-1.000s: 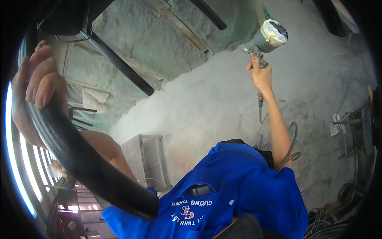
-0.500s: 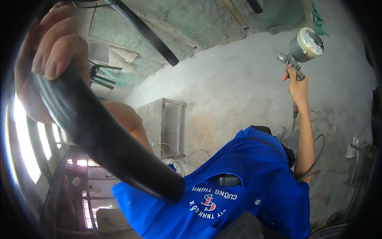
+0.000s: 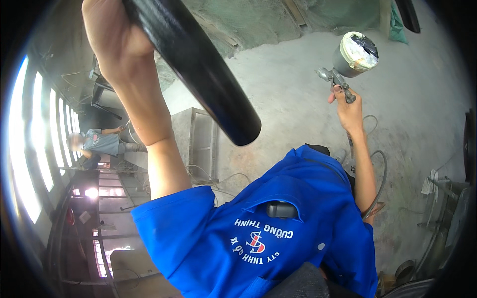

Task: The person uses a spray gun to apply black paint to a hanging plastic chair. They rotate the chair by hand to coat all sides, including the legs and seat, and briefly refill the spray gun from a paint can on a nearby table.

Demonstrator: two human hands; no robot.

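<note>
At the upper left my left hand (image 3: 119,32) grips a thick, smooth, glossy black bar (image 3: 203,74). The bar slants down to the right, and its rounded lower end hangs in front of my chest. Its upper end and most of my fingers lie beyond the picture's top edge. Out to the right, my right hand (image 3: 349,116) is closed round the handle of a metal spray gun (image 3: 337,79). On the gun sits a dark paint cup (image 3: 345,64) with a pale, paint-crusted rim and top. Another black bar (image 3: 408,17) enters at the top right; whether the two join is out of view.
An air hose (image 3: 383,171) curves beside my right forearm. Left of my body stands a grey box-like frame (image 3: 201,144), with thin hoses on the floor. Farther left, a person in a grey shirt (image 3: 102,141) is near bright windows. Metal racks (image 3: 442,198) stand at right.
The black bar and my left hand have moved up and away, the bar's lower end shifting right. My right hand and the spray gun have moved slightly left. The co-worker has come into view.
</note>
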